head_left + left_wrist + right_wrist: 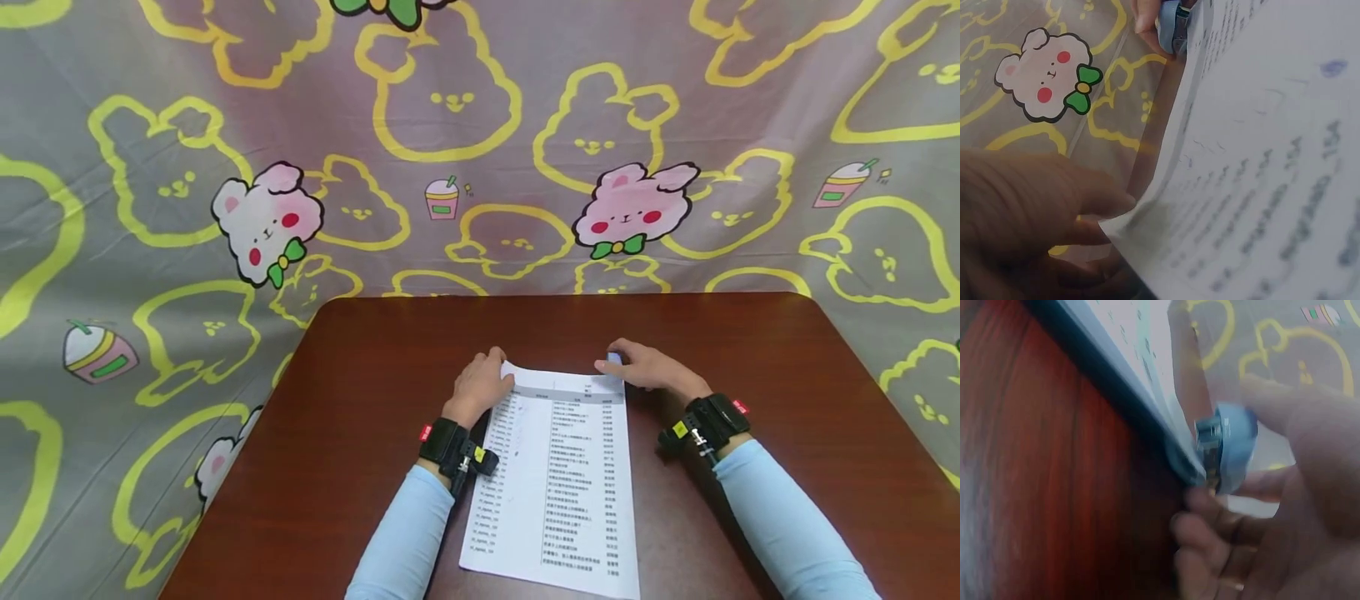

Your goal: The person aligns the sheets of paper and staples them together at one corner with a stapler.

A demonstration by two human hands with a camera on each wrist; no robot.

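A stack of printed paper sheets [558, 475] with rows of text is held a little off the table at its top edge. My left hand [480, 385] pinches the top left corner, thumb above and fingers beneath; the left wrist view shows that corner of the paper [1166, 219] bent up slightly. At the top right corner, my right hand [648, 367] holds a small blue stapler [1232, 447], its fingers curled under it. The stapler's mouth sits at the paper's edge, with the paper [1147, 369] appearing to lie between its two halves.
The brown wooden table [390, 350] has rounded far corners. Behind it hangs a grey-pink cloth [525, 183] with yellow outlines and cartoon animals. Each wrist wears a black strapped camera, such as the one on the right wrist [708, 421].
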